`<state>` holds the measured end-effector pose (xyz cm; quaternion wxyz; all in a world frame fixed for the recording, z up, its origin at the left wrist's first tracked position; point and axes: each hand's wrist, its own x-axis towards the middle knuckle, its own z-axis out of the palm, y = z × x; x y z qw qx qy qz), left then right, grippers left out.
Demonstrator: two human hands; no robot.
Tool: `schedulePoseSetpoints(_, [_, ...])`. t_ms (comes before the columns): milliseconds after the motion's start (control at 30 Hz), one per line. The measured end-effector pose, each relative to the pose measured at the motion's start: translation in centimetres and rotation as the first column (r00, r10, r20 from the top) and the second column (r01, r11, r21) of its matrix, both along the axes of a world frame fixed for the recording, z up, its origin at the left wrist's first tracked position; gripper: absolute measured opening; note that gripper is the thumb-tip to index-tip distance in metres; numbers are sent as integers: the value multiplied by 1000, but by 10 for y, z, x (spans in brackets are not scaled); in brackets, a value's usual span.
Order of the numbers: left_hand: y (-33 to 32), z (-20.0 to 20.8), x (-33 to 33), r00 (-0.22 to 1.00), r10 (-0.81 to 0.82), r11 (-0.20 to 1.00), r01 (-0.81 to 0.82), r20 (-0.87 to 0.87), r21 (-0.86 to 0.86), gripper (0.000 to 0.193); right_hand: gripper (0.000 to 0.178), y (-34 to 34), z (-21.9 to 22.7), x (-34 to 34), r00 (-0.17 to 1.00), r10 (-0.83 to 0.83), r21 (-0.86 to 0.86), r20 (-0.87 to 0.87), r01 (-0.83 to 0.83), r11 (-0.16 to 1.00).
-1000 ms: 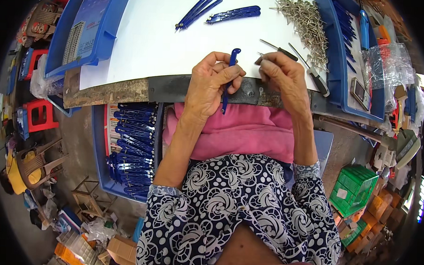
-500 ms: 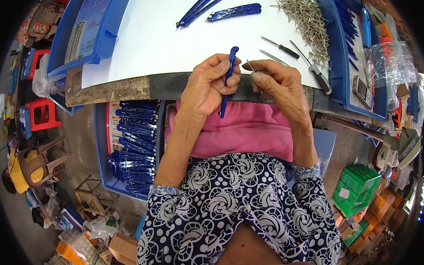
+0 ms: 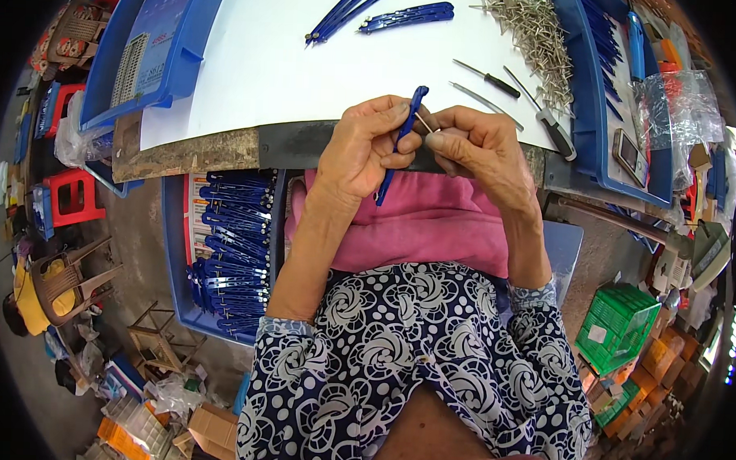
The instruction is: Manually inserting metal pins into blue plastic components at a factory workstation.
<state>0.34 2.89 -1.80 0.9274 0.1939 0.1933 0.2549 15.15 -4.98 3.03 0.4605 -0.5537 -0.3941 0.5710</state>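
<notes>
My left hand [image 3: 353, 152] is closed round a slim, dark-blue handle-like piece [image 3: 401, 139], which stands nearly upright over the table's front edge. Pinched between my right thumb and forefinger is a thin metal pin [image 3: 424, 122]. Its tip meets or lies just beside the upper part of the blue piece; the fingers hide the exact contact. My right hand [image 3: 486, 150] is close beside the left. On the white table top, several similar blue pieces [image 3: 408, 18] lie in two small groups. A pile of headed metal pins [image 3: 536, 49] lies farther right.
Screwdrivers [image 3: 556, 133] lie right of my hands. A blue tray [image 3: 587, 116] at the right holds more blue pieces and a phone [image 3: 630, 156]. Another blue tray [image 3: 179, 69] stands at the left. Below the table, a blue bin [image 3: 176, 284] holds many blue pieces; pink cloth [image 3: 421, 228] covers my lap.
My right hand has moved left, bringing the pin up to the blue piece. The blue piece has tilted, its top leaning slightly right.
</notes>
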Motion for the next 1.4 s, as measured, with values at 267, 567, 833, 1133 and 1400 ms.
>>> schedulePoseSetpoints(267, [-2,3,3,998,30,998,-27,-61,50,19,23,1,-2,1,995,27,9,100,-28,1000])
schedulePoseSetpoints(567, [-3,0,4,997,34,996,-28,-72,83,18,22,-2,-6,1,1000,-12,-19,25,13,1000])
schedulePoseSetpoints(833, [-7,2,7,984,81,990,-61,-159,128,14,23,-3,-9,2,1000,-22,-30,-8,21,999])
schedulePoseSetpoints(1133, [-13,3,9,952,157,930,-52,-265,364,16,26,-7,-16,0,998,-50,-20,-23,49,999])
schedulePoseSetpoints(1400, [-23,10,5,858,297,712,93,-418,696,16,23,-15,-21,-7,994,-94,56,56,91,994])
